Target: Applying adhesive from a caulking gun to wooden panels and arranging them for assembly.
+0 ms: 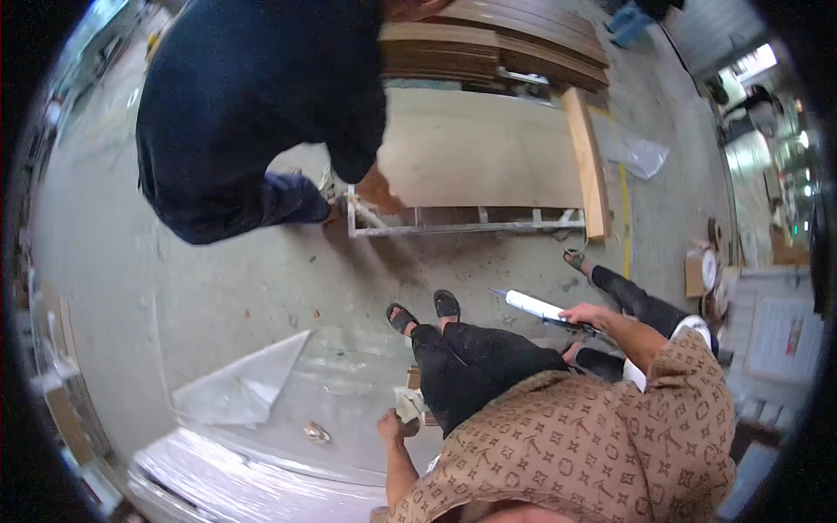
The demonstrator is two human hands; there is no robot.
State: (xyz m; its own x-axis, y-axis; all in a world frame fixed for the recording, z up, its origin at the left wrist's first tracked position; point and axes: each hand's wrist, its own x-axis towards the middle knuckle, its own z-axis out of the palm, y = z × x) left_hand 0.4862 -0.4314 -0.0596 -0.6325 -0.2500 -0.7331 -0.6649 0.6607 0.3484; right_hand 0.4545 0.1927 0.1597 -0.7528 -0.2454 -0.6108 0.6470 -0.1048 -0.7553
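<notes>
My right hand [586, 315] is closed round the grip of a caulking gun. A white sealant tube [534, 305] sits in the gun, its thin nozzle pointing left over the floor. My left hand [391, 426] is low beside my hip with its fingers curled; what they hold, if anything, I cannot make out. Right next to it shows a crumpled pale cloth or paper [408, 403]. In front of me, a pale flat board [479, 144] lies on a metal frame [462, 228]. A wooden bar [584, 166] crosses the board's right end.
A co-worker in a dark shirt [261, 96] bends over the frame's left end, one hand [377, 190] at it. Another person's leg [636, 296] is close on my right. Brown planks [488, 39] are stacked behind. Plastic film [244, 383] and a wrapped stack [253, 471] lie lower left.
</notes>
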